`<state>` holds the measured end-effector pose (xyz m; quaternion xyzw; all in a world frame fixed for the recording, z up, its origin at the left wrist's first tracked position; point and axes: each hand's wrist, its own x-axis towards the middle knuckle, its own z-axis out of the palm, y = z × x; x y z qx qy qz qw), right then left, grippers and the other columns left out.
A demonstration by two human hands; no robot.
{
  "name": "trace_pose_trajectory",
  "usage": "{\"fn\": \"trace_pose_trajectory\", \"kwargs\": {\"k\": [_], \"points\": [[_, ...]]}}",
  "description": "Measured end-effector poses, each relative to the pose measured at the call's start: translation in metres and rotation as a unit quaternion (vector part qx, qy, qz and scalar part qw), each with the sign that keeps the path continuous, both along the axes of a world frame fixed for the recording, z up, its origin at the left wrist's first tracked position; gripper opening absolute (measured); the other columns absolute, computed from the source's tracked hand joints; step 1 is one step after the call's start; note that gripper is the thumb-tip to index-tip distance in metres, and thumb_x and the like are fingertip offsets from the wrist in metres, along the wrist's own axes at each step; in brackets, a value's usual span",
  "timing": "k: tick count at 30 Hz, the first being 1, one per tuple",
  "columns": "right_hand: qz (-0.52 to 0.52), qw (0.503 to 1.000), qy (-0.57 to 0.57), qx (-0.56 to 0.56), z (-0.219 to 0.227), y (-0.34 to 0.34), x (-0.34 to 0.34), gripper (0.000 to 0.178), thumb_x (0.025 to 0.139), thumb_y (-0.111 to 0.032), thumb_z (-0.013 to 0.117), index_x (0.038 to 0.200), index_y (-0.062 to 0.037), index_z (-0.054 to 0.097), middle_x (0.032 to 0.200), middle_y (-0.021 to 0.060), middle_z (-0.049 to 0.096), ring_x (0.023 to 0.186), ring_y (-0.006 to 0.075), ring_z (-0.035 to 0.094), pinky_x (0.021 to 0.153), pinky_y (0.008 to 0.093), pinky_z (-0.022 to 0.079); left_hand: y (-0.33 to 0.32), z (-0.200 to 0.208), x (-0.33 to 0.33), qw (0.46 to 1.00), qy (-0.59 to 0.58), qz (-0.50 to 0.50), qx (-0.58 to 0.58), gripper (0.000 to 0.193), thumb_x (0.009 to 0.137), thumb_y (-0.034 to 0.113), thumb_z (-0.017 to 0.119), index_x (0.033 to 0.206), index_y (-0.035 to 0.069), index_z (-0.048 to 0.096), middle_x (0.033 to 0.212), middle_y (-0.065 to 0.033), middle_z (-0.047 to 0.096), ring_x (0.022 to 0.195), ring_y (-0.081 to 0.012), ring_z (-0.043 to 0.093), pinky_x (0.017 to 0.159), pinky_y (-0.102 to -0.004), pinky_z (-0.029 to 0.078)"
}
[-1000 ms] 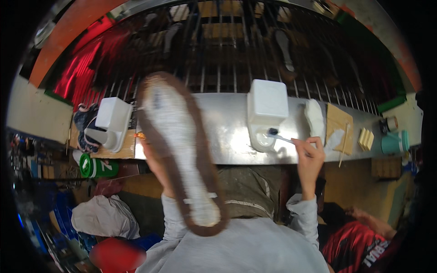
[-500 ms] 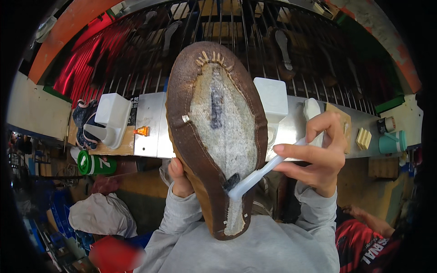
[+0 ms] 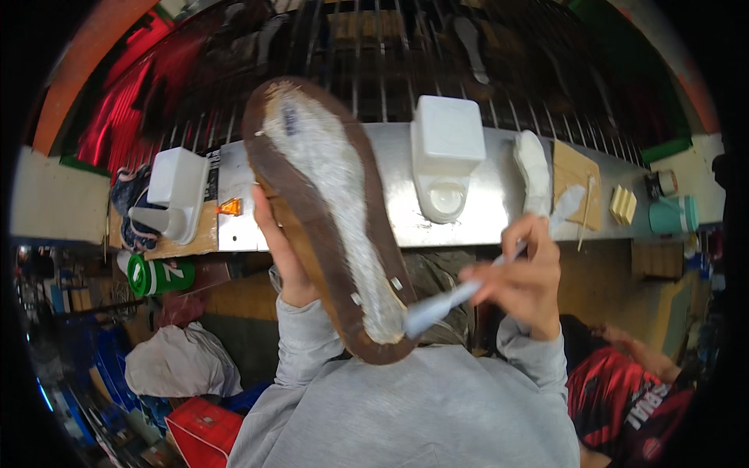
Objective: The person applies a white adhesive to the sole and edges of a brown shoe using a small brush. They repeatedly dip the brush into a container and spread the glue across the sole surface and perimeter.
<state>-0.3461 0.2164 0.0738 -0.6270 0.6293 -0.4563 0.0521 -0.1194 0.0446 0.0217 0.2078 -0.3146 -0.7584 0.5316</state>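
A brown shoe [image 3: 382, 226] is held up in front of me, its unfinished underside facing me and its toe tilted to the far left. A pale, wet-looking strip runs down the middle of that underside. My left hand [image 3: 282, 261] grips the shoe along its left side, with part of the fingers hidden behind it. Between the fingers of my right hand [image 3: 524, 277] is a white plastic brush [image 3: 445, 306], somewhat blurred. The brush's near end is at the right edge of the heel; whether it touches is hard to tell.
Beyond the shoe runs a metal bench [image 3: 390, 164] carrying two white dispensers [image 3: 449, 132], a white shoe-shaped piece [image 3: 532, 171], cardboard [image 3: 576, 168] and a teal mug [image 3: 674, 215]. Behind it stands a barred rack [image 3: 374, 70]. Another person in a red-and-black shirt [image 3: 616, 390] is at lower right.
The shoe has tipped away and swung its toe to the left. My right hand has come nearer, and the brush has gone from the narrow waist to the heel edge.
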Motion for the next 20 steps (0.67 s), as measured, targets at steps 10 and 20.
{"fn": "trace_pose_trajectory", "kwargs": {"k": [10, 20], "points": [[-0.208, 0.957, 0.194, 0.063, -0.089, -0.023, -0.047, 0.021, 0.067, -0.025, 0.088, 0.085, -0.0163, 0.081, 0.094, -0.0003, 0.057, 0.086, 0.0183, 0.054, 0.083, 0.0349, 0.036, -0.032, 0.024, 0.041, 0.972, 0.157, -0.162, -0.06, 0.093, 0.087, 0.053, 0.071, 0.154, 0.005, 0.027, 0.149, -0.0055, 0.041, 0.111, -0.0347, 0.058, 0.091, -0.0444, 0.049], [-0.227, 0.954, 0.182, 0.076, -0.094, -0.017, -0.049, 0.018, 0.07, -0.021, 0.086, 0.086, -0.0155, 0.08, 0.1, 0.0037, 0.057, 0.084, 0.0201, 0.055, 0.078, 0.0359, 0.033, -0.083, 0.073, 0.058, 0.822, 0.174, -0.481, -0.251, 0.117, 0.076, 0.05, 0.085, 0.157, 0.001, 0.017, 0.156, -0.0057, 0.028, 0.096, -0.0449, 0.064, 0.073, -0.0544, 0.056]]}}
